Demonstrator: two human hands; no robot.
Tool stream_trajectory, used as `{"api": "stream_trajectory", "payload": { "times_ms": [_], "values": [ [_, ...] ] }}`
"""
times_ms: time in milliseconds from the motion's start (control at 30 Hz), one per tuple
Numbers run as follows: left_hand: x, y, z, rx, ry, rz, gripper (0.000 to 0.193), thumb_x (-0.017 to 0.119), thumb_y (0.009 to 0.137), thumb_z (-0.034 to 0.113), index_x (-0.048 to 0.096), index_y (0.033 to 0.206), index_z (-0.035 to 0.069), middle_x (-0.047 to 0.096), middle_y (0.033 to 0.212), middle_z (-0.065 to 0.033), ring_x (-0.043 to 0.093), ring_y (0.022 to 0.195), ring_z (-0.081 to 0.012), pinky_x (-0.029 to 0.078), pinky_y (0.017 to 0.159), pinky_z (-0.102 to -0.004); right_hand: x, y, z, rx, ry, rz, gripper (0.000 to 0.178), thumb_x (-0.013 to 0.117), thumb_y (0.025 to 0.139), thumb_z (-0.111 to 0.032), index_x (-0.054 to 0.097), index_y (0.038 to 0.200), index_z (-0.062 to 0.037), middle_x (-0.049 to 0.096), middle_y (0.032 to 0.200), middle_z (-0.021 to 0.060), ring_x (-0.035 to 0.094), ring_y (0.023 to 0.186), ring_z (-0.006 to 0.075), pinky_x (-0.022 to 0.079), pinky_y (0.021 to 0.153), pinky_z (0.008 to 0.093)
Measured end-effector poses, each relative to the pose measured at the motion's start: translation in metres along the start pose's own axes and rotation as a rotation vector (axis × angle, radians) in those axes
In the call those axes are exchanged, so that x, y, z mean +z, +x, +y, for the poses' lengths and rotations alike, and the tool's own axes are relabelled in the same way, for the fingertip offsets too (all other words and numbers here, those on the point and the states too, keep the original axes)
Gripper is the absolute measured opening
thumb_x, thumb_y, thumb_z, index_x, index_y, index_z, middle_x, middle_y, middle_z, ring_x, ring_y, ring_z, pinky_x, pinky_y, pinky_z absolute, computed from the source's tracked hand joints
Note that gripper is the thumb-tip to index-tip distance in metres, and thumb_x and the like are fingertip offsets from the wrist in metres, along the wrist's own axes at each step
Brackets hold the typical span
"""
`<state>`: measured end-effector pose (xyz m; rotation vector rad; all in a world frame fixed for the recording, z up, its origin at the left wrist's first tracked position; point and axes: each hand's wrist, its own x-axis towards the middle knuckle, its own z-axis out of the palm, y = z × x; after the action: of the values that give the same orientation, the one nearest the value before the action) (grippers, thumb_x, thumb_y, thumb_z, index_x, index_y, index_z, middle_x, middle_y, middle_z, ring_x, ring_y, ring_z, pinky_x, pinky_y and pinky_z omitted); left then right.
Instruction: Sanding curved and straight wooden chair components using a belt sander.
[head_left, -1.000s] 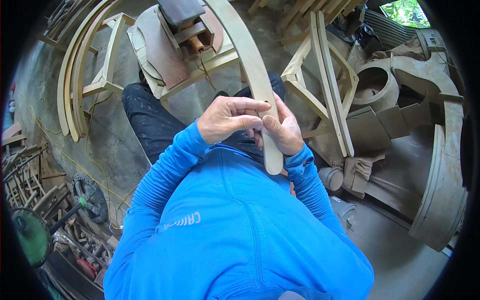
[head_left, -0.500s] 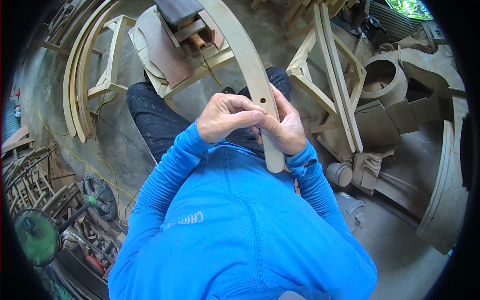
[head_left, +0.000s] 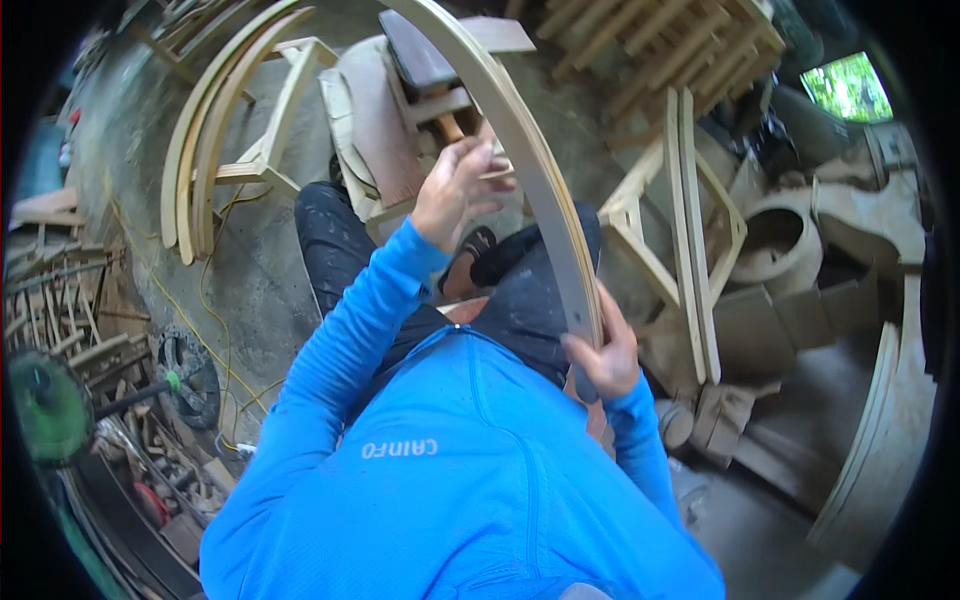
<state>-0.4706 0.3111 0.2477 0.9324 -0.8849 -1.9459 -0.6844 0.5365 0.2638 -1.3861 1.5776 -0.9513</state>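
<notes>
The curved wooden strip [head_left: 546, 205] sweeps from the top edge near 11 o'clock down to about 4 o'clock, where the right hand [head_left: 608, 357] has its fingers wrapped on it close to the lower end, thumb on the broad face. Holding it there probably lets the wrist set its tilt, with the layered edge turned partly up; the far end is out of view, so whether anything props it cannot be told. The left hand [head_left: 456, 192], at 12 o'clock, is blurred, its fingers loosely spread and apparently gripping nothing, just beside the strip and likely clear to let it turn. At 10 o'clock, similar curved strips [head_left: 205, 165] stand together by a wooden frame [head_left: 285, 110], and at 2 o'clock two narrow strips [head_left: 690, 215] lean at another frame [head_left: 735, 215], perhaps to keep them off the floor [head_left: 250, 260] and within reach.
</notes>
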Motion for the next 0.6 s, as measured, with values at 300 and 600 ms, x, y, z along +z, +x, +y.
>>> {"api": "stream_trajectory", "payload": {
  "times_ms": [300, 600],
  "values": [
    [0.041, 0.051, -0.019, -0.009, -0.606, 0.093, 0.037, 0.071, 0.093, 0.040, 0.057, 0.105, 0.008, 0.061, 0.081, -0.0103, 0.067, 0.076, -0.0277, 0.058, 0.073, -0.0492, -0.016, -0.048, 0.033, 0.215, 0.112, 0.054, 0.071, 0.075, 0.082, -0.005, 0.047, 0.147, -0.0021, 0.067, 0.118, 0.0110, 0.068, 0.099, 0.0176, 0.056, 0.084, 0.0326],
    [0.065, 0.028, -0.047, -0.187, -0.526, 0.080, 0.041, 0.072, 0.093, 0.043, 0.058, 0.106, 0.007, 0.062, 0.081, -0.0098, 0.067, 0.071, -0.0261, 0.059, 0.071, -0.0456, -0.025, -0.054, 0.041, 0.105, -0.145, 0.071, 0.061, 0.074, 0.079, -0.006, 0.058, 0.138, -0.0016, 0.072, 0.100, 0.0153, 0.072, 0.086, 0.0198, 0.058, 0.076, 0.0324]
  ]
}}
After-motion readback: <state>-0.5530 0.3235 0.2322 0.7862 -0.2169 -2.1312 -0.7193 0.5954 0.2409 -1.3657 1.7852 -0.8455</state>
